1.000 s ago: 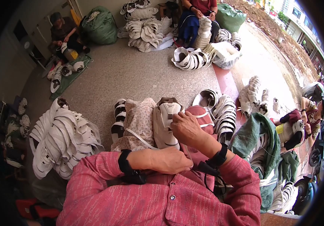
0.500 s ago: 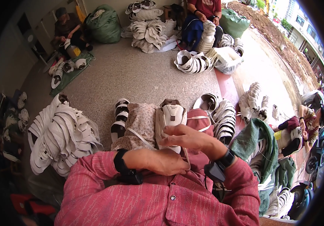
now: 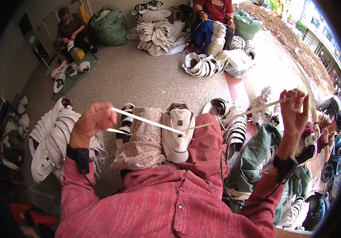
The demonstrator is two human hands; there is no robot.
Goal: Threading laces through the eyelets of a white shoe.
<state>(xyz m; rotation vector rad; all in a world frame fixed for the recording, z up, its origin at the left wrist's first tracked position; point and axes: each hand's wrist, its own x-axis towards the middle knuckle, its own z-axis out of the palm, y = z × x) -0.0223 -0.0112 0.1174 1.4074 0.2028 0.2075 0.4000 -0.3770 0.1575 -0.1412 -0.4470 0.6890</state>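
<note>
The fingers [image 3: 107, 114] of the left hand [image 3: 92, 122] are curled in and pinch one side of a flat white lace [image 3: 148, 122], a loose length of which shows just below them; the fingers of the right hand [image 3: 294, 114] pinch its other side near the tips, thumb against forefinger as far as can be seen, with the remaining fingers raised. The two hands are held well apart, out to either side, and the lace runs nearly straight from each down to the middle of a white shoe [image 3: 175, 143], so that it forms a wide, shallow V with its low point on the shoe's front. The shoe lies between the person's thighs, the left one under a flowered cloth [image 3: 140, 129] and the right one in red trousers [image 3: 208, 137]. Its long axis runs straight away from the person's body, almost upright in the view: the rounded toe points back toward the person, and the brown-edged collar lies at the far end, away from them. The upper side, with its perforated tongue, faces up. To the left of the lap stands a heap of white shoe uppers [image 3: 53, 148]; to the right, beside the thigh, a nested row of uppers [image 3: 236, 135] lies next to a green cloth [image 3: 259, 148].
</note>
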